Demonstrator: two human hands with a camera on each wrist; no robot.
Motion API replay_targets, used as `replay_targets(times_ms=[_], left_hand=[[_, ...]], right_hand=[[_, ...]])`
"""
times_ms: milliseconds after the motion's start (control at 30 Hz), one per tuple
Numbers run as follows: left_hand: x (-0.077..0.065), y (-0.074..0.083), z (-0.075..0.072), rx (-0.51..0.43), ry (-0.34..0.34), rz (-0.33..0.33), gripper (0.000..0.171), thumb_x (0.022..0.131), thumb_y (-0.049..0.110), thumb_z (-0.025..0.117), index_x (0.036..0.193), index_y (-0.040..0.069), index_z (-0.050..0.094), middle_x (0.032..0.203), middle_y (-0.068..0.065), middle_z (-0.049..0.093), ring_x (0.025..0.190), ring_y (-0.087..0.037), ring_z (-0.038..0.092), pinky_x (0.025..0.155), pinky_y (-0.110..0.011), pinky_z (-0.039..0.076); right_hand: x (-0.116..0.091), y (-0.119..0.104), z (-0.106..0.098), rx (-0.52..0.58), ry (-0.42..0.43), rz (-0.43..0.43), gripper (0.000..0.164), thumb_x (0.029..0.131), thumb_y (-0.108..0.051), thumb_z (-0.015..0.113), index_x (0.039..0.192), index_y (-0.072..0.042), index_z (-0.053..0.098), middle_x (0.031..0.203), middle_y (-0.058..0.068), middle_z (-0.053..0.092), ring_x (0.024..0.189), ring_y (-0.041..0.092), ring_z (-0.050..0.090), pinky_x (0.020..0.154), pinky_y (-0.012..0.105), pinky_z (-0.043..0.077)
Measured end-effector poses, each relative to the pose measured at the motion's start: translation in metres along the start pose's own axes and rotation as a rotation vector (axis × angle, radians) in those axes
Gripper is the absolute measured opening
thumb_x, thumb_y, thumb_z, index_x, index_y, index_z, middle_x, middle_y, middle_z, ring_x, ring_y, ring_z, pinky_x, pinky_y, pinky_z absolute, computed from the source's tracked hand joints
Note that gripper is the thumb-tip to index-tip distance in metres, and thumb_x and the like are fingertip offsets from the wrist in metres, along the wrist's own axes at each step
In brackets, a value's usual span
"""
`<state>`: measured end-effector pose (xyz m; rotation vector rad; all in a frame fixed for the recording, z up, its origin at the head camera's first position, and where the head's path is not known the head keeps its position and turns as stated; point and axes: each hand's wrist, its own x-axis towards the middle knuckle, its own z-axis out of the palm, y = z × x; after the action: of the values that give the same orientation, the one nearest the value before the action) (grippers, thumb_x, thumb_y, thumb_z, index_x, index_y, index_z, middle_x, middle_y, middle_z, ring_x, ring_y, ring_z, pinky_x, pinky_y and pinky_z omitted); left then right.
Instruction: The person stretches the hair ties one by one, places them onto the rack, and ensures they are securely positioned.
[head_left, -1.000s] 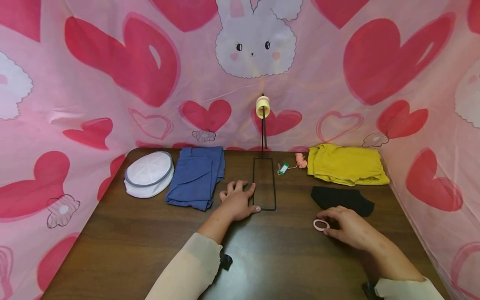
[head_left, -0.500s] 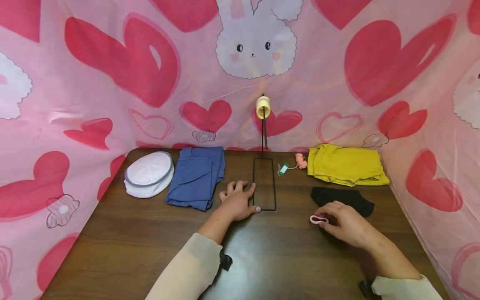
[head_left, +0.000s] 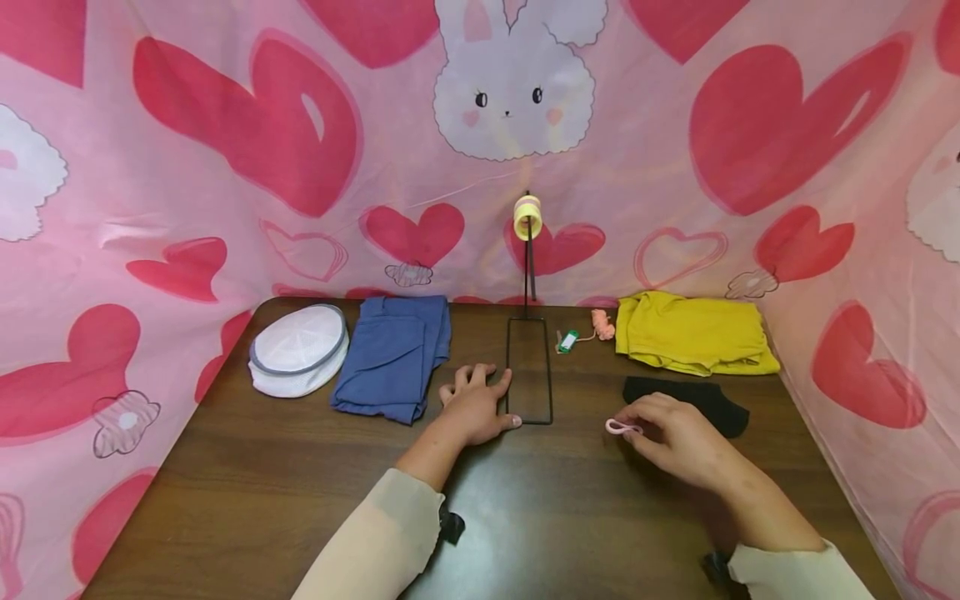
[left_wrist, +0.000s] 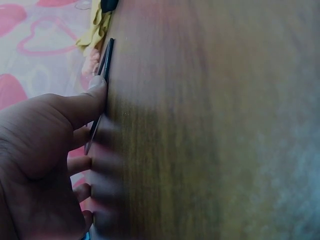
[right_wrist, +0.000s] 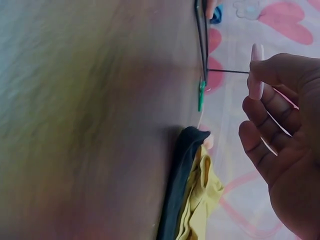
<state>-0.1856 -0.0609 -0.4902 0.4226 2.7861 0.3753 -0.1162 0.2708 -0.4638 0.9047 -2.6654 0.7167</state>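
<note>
My right hand [head_left: 681,440] pinches a pink hair tie [head_left: 615,427] between thumb and fingertips, above the table in front of the black cloth. The tie is squeezed into a narrow loop; in the right wrist view this pink hair tie [right_wrist: 256,89] appears edge-on. My left hand [head_left: 472,410] rests with spread fingers at the left side of a black wire stand [head_left: 551,375], its thumb across the base's front left corner. Yellow bands with a pink one among them [head_left: 527,215] hang on the stand's upper arm.
Along the back lie a white mesh cap [head_left: 298,346], folded blue cloth [head_left: 390,358], a green-tagged key [head_left: 568,341] with a coral pompom-like piece [head_left: 602,324], and folded yellow cloth [head_left: 693,333]. Black cloth [head_left: 720,404] lies at right. A printed pink curtain [head_left: 405,175] surrounds the table.
My right hand has moved left and slightly away from me with the hair tie, which went from a round ring to a pinched narrow loop. My left hand stays on the stand's base.
</note>
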Motion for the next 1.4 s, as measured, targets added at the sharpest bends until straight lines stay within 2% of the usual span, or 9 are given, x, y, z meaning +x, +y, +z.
replay_targets(times_ms=[267, 500, 900, 1233, 1400], left_hand=[[-0.004, -0.001, 0.003, 0.002, -0.004, -0.002, 0.086, 0.092, 0.066, 0.066, 0.164, 0.036, 0.029, 0.168, -0.001, 0.023, 0.152, -0.037, 0.015, 0.105, -0.065, 0.025], [-0.004, -0.001, 0.007, 0.002, -0.006, 0.003, 0.086, 0.092, 0.066, 0.065, 0.164, 0.037, 0.028, 0.168, -0.001, 0.023, 0.151, -0.037, 0.016, 0.106, -0.065, 0.025], [-0.003, 0.000, 0.006, 0.006, 0.008, -0.002, 0.085, 0.092, 0.065, 0.066, 0.164, 0.036, 0.031, 0.167, -0.002, 0.025, 0.151, -0.037, 0.017, 0.106, -0.065, 0.025], [-0.005, 0.003, -0.002, 0.004, 0.009, 0.001, 0.085, 0.092, 0.065, 0.066, 0.164, 0.036, 0.032, 0.167, -0.002, 0.025, 0.150, -0.038, 0.017, 0.106, -0.066, 0.024], [-0.004, 0.002, -0.001, -0.002, 0.022, 0.011, 0.085, 0.092, 0.064, 0.067, 0.164, 0.035, 0.032, 0.167, -0.002, 0.026, 0.150, -0.038, 0.017, 0.106, -0.066, 0.024]], right_hand=[[0.011, -0.014, 0.003, 0.058, 0.043, -0.036, 0.030, 0.081, -0.007, 0.087, 0.105, -0.020, 0.076, 0.097, -0.014, 0.066, 0.082, 0.006, 0.060, 0.069, 0.028, 0.054], [0.021, -0.023, 0.001, 0.101, 0.077, -0.073, 0.033, 0.080, -0.002, 0.086, 0.105, -0.021, 0.076, 0.099, -0.014, 0.067, 0.081, 0.008, 0.060, 0.071, 0.017, 0.048], [0.046, -0.043, -0.003, 0.117, 0.114, -0.105, 0.029, 0.083, -0.006, 0.086, 0.107, -0.018, 0.076, 0.102, -0.013, 0.070, 0.086, 0.004, 0.064, 0.073, 0.023, 0.055], [0.069, -0.057, -0.017, 0.138, 0.202, -0.180, 0.033, 0.078, 0.001, 0.085, 0.106, -0.014, 0.077, 0.099, -0.009, 0.073, 0.084, 0.009, 0.066, 0.076, 0.021, 0.054], [0.081, -0.067, -0.027, 0.152, 0.199, -0.180, 0.027, 0.083, -0.005, 0.084, 0.108, -0.015, 0.077, 0.101, -0.009, 0.073, 0.087, 0.007, 0.066, 0.080, 0.022, 0.055]])
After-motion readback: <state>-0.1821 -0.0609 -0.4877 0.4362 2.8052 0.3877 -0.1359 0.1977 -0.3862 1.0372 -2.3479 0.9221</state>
